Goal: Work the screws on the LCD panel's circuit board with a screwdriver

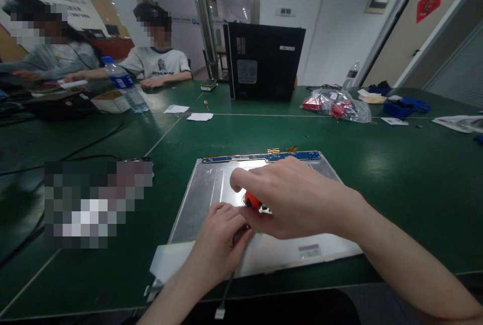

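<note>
A flat metal-backed display panel (199,194) lies on the table before me, a blue circuit strip (260,157) along its far edge and a white band along its near edge. My right hand (290,196) is over the panel's middle, fingers curled around an orange-and-black tool handle (252,199); its tip is hidden. Just left of it, my left hand (226,234) rests on the panel with thumb and fingers pinched on a thin dark cable (227,287). That cable hangs over the near edge and ends in a small white connector (220,312).
A blurred-out object (98,204) lies left of the panel, near black cables (90,156). Farther back are a water bottle (126,86), paper scraps (199,116), a black computer case (264,63) and a plastic bag with red items (337,105). Two people sit at the far left.
</note>
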`<state>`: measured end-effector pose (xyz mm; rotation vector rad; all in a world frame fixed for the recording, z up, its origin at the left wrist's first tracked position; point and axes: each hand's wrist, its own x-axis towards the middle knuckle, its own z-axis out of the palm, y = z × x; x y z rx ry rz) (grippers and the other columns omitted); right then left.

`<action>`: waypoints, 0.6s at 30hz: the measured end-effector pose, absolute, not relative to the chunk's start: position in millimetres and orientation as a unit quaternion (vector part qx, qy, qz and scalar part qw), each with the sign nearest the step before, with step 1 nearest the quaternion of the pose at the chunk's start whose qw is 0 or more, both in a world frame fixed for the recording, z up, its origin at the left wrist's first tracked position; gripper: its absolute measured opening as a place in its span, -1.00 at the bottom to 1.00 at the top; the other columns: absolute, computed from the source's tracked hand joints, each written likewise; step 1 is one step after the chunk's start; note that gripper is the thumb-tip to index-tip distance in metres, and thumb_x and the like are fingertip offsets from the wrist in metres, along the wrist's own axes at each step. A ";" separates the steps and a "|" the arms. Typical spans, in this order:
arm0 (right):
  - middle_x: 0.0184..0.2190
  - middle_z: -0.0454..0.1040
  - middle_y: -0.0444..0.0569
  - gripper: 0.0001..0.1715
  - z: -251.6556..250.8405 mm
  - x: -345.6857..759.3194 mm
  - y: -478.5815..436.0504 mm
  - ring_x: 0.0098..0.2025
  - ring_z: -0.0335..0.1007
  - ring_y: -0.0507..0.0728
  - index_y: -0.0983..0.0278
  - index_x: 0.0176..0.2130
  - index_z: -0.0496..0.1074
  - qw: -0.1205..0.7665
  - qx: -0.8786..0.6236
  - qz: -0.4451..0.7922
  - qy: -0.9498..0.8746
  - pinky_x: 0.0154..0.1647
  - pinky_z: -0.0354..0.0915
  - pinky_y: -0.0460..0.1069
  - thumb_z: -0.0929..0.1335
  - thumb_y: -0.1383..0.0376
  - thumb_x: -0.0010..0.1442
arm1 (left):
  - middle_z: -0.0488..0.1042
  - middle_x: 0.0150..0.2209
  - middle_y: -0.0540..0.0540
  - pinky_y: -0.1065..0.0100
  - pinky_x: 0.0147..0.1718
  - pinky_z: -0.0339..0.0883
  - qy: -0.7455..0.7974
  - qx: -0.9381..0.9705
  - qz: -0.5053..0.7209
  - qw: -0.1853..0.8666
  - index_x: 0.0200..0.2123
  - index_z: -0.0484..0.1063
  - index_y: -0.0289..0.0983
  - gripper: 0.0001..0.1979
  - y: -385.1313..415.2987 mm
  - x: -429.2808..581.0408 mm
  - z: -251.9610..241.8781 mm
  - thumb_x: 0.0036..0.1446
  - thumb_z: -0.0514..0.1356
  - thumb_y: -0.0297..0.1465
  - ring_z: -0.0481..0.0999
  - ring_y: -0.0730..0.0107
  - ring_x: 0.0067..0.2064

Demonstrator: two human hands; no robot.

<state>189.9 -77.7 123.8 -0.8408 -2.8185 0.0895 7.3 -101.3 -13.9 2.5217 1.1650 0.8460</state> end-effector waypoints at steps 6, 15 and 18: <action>-0.38 0.46 -0.09 -0.79 124.4 191.2 -76.8 -0.46 0.25 0.02 0.30 -0.17 0.25 0.101 -0.276 0.047 -0.955 -0.56 -0.08 -0.07 0.29 0.27 0.18 | 0.53 -0.37 -0.06 0.15 -0.15 0.24 0.398 0.865 0.281 0.118 -0.39 0.42 -0.24 -0.88 -101.3 7.3 -13.4 0.07 0.11 -0.53 0.47 0.22 -0.26; -0.44 0.47 -0.10 -0.84 122.8 191.5 -74.4 -0.49 0.26 0.03 0.27 -0.21 0.30 0.091 -0.295 0.001 -0.951 -0.52 -0.13 -0.04 0.22 0.23 0.28 | 0.54 -0.37 -0.04 0.16 -0.18 0.24 0.405 0.864 0.269 0.133 -0.34 0.45 -0.22 -0.87 -101.1 8.4 -9.3 0.08 0.14 -0.53 0.47 0.23 -0.27; -0.37 0.50 -0.07 -0.78 123.3 191.3 -76.5 -0.48 0.27 0.03 0.30 -0.12 0.26 0.091 -0.293 0.018 -0.951 -0.53 -0.12 -0.04 0.23 0.31 0.20 | 0.54 -0.37 -0.04 0.16 -0.16 0.23 0.400 0.863 0.274 0.139 -0.37 0.43 -0.23 -0.88 -100.7 8.2 -11.2 0.07 0.14 -0.54 0.47 0.23 -0.26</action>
